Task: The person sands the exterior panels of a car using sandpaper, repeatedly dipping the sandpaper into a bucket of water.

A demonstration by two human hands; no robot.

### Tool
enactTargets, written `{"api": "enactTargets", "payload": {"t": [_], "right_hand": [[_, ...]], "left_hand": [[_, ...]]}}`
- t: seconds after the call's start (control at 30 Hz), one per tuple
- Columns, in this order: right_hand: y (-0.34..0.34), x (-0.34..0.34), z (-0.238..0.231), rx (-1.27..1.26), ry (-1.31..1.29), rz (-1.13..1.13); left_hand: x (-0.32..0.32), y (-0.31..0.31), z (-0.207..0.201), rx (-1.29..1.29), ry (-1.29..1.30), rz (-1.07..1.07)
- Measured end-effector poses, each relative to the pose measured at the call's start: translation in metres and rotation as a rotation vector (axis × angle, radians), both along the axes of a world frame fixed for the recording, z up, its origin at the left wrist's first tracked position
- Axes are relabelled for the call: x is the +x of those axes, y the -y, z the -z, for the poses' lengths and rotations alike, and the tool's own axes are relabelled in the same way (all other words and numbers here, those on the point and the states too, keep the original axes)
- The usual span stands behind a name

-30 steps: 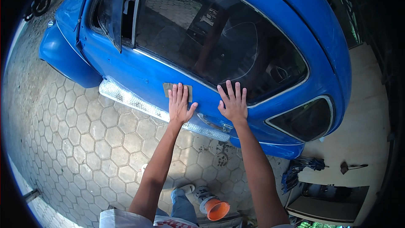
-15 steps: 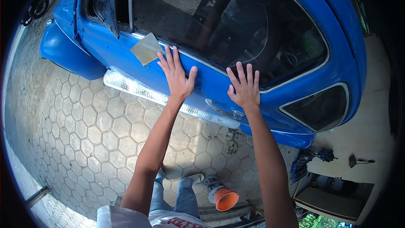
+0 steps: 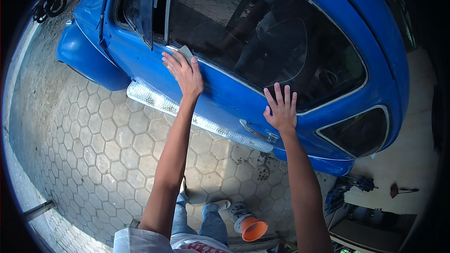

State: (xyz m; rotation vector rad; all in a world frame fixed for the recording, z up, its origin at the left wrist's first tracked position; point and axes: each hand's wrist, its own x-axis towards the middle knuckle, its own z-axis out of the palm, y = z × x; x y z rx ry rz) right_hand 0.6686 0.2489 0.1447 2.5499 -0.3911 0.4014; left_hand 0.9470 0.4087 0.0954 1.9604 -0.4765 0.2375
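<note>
Outdoors, both hands spread flat on a blue car door (image 3: 234, 98), left hand (image 3: 187, 72) over sandpaper (image 3: 186, 54), right hand (image 3: 281, 110) bare, above hexagonal paving (image 3: 93, 150).

Left hand (image 3: 186, 72) flat on a sanding sheet (image 3: 185, 52) against the blue car door (image 3: 225, 98), right hand (image 3: 281, 110) splayed beside the window

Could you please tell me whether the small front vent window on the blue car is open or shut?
Open. The vent window is swung outward, its lower corner jutting past the door.
</note>
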Motion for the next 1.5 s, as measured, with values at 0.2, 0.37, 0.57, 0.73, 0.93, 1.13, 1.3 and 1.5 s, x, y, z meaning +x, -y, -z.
{"api": "enactTargets", "payload": {"t": [0.2, 0.37, 0.57, 0.73, 0.93, 1.13, 1.3, 1.5], "right_hand": [[0.003, -0.006, 0.006, -0.001, 0.001, -0.001], [0.003, -0.002, 0.001, 0.007, -0.004, 0.006], [0.004, -0.003, 0.001, -0.002, -0.003, 0.001], [0.002, -0.003, 0.004, 0.005, -0.026, 0.01], [0.003, -0.004, 0.004, -0.002, -0.052, 0.024], [0.001, 0.003, 0.0, -0.024, -0.005, -0.002], [0.001, -0.006, 0.008, 0.012, -0.002, 0.011], [-0.002, 0.002, 0.002, 0.042, 0.089, -0.055]], "left_hand": [[-0.028, 0.017, 0.006, -0.007, -0.085, -0.049], [0.029, 0.005, -0.012, -0.079, -0.119, -0.142], [0.024, -0.001, -0.005, -0.093, -0.049, -0.126], [-0.026, -0.007, -0.003, -0.013, 0.078, 0.085], [-0.042, -0.048, 0.019, 0.359, 0.328, 0.423], [0.019, -0.013, -0.018, 0.216, 0.252, 0.08], [-0.092, -0.008, 0.002, 0.268, 0.314, 0.583], [-0.102, -0.007, 0.009, 0.291, 0.385, 0.609]]}}
